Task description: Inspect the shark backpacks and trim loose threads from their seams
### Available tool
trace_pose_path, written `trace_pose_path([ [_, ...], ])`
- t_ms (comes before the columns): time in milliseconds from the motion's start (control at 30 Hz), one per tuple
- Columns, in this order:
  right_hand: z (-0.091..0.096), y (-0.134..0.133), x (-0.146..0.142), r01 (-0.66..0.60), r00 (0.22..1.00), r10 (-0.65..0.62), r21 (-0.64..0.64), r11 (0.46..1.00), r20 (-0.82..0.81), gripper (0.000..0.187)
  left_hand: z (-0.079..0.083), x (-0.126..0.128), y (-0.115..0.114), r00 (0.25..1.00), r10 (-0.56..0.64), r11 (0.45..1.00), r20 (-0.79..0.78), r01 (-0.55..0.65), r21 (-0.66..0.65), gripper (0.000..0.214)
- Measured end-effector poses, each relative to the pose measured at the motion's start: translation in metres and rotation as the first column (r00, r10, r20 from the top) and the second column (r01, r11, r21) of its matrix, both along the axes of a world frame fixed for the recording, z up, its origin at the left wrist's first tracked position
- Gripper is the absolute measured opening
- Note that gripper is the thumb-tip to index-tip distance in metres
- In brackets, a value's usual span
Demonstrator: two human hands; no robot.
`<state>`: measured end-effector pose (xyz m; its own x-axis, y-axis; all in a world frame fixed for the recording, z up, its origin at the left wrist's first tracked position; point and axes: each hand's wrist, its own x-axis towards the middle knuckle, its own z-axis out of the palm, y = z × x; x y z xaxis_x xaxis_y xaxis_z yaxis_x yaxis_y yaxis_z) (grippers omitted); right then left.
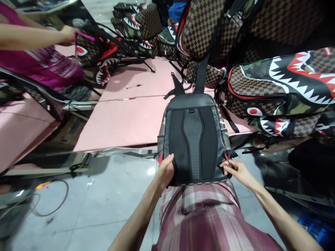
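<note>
A black backpack (193, 139) rests back panel up, its lower end over my lap and its top on the pink table. My left hand (165, 170) is closed on its lower left edge, thumb on top. At the lower right corner, my right hand (234, 170) has its fingertips against the bag's side. A small, slim dark tool (232, 165) is held in that hand; its exact kind is too small to make out. The shoulder straps (201, 75) stretch away from me across the table.
Checkered shark-mouth backpacks (282, 83) are piled on the right and at the back. Two pens (134, 86) lie on the pink table (117, 122). At the left, another person (34, 52) handles a similar bag (95, 59). A cable loop (53, 198) lies on the floor.
</note>
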<state>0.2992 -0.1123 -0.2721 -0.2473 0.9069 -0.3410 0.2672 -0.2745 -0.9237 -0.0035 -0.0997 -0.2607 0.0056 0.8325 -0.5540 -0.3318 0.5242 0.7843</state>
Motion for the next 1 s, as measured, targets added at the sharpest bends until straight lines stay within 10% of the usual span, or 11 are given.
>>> trace_pose_path([
  [200, -0.011, -0.003, 0.015, 0.396, 0.906, -0.415, 0.178, 0.901, 0.082, 0.040, -0.004, 0.003, -0.001, 0.982, 0.161, 0.946, 0.094, -0.127, -0.297, 0.029],
  [467, -0.007, 0.004, -0.012, 0.283, 0.778, -0.497, 0.492, 0.823, 0.384, 0.029, 0.001, 0.017, 0.005, 0.963, 0.267, 0.909, -0.042, -0.267, -0.320, 0.019],
  [600, -0.019, 0.019, -0.024, 0.691, 0.723, -0.682, 0.131, 0.711, -0.108, 0.034, -0.002, 0.016, 0.004, 0.946, 0.313, 0.895, -0.088, -0.325, -0.304, 0.017],
  [733, -0.027, 0.020, -0.027, 0.640, 0.476, -0.724, -0.368, 0.675, -0.500, 0.042, -0.008, 0.010, 0.006, 0.946, 0.313, 0.895, -0.083, -0.323, -0.307, 0.013],
  [1000, -0.025, 0.024, -0.021, 0.582, 0.374, -0.765, -0.510, 0.633, -0.524, 0.045, -0.002, -0.006, -0.008, 0.983, 0.088, 0.979, -0.161, -0.116, -0.169, 0.019],
])
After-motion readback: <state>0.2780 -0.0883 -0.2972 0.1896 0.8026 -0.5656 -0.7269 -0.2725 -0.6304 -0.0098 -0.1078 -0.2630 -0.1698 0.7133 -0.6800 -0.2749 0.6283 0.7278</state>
